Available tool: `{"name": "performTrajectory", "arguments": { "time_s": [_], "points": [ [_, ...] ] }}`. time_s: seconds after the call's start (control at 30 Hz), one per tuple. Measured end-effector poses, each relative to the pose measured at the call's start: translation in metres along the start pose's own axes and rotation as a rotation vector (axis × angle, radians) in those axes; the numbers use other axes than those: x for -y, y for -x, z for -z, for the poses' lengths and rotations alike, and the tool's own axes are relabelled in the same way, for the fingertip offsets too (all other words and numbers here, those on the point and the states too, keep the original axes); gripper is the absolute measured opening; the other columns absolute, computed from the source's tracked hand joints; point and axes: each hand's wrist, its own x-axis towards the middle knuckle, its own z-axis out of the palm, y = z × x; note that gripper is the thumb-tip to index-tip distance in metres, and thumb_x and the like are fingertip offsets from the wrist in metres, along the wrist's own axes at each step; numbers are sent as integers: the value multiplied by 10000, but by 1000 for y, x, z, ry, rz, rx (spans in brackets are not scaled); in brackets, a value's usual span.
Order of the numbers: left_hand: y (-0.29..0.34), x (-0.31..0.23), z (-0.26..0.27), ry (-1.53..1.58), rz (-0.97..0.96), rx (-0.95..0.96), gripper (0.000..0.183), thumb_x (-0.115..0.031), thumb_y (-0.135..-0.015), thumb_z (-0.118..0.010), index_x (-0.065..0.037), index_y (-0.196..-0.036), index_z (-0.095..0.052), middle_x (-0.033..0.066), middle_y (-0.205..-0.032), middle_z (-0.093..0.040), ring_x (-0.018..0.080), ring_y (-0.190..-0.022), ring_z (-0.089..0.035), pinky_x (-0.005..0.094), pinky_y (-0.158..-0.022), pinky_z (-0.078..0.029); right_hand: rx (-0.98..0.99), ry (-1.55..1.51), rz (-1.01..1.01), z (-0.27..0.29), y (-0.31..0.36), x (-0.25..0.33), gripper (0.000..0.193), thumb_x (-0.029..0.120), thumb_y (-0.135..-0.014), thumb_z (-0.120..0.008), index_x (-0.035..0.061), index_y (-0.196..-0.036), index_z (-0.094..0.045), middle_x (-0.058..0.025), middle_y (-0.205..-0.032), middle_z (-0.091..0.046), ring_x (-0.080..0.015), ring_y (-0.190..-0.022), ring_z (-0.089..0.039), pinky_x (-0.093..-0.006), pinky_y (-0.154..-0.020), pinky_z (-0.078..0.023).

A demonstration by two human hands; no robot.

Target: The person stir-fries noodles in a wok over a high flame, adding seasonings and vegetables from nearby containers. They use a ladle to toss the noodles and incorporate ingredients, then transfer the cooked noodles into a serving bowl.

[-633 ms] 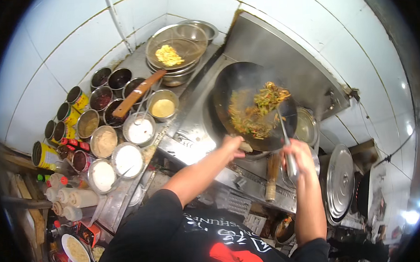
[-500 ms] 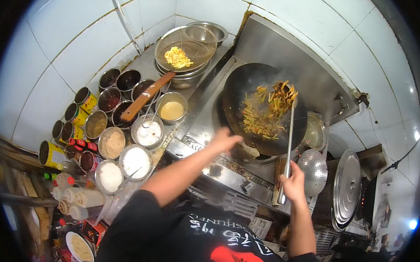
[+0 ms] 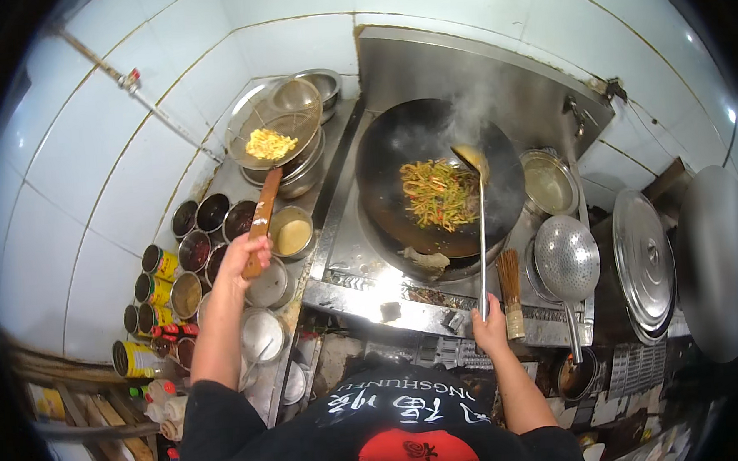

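Note:
My left hand [image 3: 244,257] is closed round the wooden handle of a round mesh strainer [image 3: 242,120]. Pieces of yellow cooked egg [image 3: 270,144] lie in the strainer, which rests on stacked metal bowls [image 3: 306,179] at the back left. On the right, my right hand [image 3: 490,328] grips the long metal handle of a ladle [image 3: 483,249]. The ladle's bowl is inside the black wok [image 3: 381,142], at the right edge of a heap of green and brown shredded stir-fry [image 3: 436,195]. Steam rises from the wok. A folded rag [image 3: 426,259] sits at its near rim.
Seasoning containers [image 3: 194,250] crowd the left counter. Right of the wok are a pot of liquid [image 3: 548,183], a bamboo brush [image 3: 511,286] and a perforated skimmer [image 3: 567,258]. Beyond stands a tall pot with a metal lid [image 3: 644,258]. A steel splash plate [image 3: 469,71] backs the stove.
My left hand has moved left from the wok's near rim and taken the strainer's handle. The ladle has come down, and the stir-fry lies gathered in the wok. The view has shifted.

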Motion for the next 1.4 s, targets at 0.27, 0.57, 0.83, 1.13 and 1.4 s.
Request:
{"name": "performTrajectory", "arguments": {
  "time_s": [0.27, 0.57, 0.83, 1.13, 1.4],
  "points": [
    [52, 112, -109, -271, -54, -86, 394, 7, -856, -619, -42, -1213, -459, 61, -763, -583, 125, -542, -546, 272, -451, -483, 444, -1253, -415, 47, -54, 115, 246, 88, -915, -554, 47, -1143, -469, -29, -712, -495, -102, -478, -470, -280, -395, -409],
    [3, 194, -172, -1029, -561, -392, 614, -19, -825, -588, -75, -1417, -435, 262, -1128, -619, 422, -1010, -615, 435, -850, -499, 371, -930, -403, 34, -78, 140, 70, 39, -862, -568, 3, -910, -531, -41, -663, -531, -118, -472, -502, -280, -402, -409],
    [1, 97, -96, -410, -296, -342, 322, -22, -889, -581, -48, -1206, -528, 83, -894, -615, 170, -717, -608, 308, -587, -532, 183, 42, 81, 62, -45, 58, 524, 79, -828, -594, -53, -1318, -462, -269, -926, -660, -363, -824, -679, -397, -729, -527],
    [12, 39, -4, 422, -144, -99, 375, -80, -882, -519, 66, -1226, -487, 91, -925, -589, 114, -640, -522, 223, -528, -505, 258, 417, 68, 115, -14, 37, 565, 164, -922, -558, 57, -1443, -367, -316, -965, -636, -454, -912, -636, -467, -787, -506],
    [24, 100, -22, 819, -262, -102, 488, -324, -1014, -358, 90, -1215, -520, 225, -1079, -657, 273, -878, -681, 347, -739, -586, 305, 381, 40, 10, -83, 55, 559, 262, -961, -465, 71, -1468, -328, -316, -964, -641, -475, -905, -625, -511, -831, -489]
  ]
}}
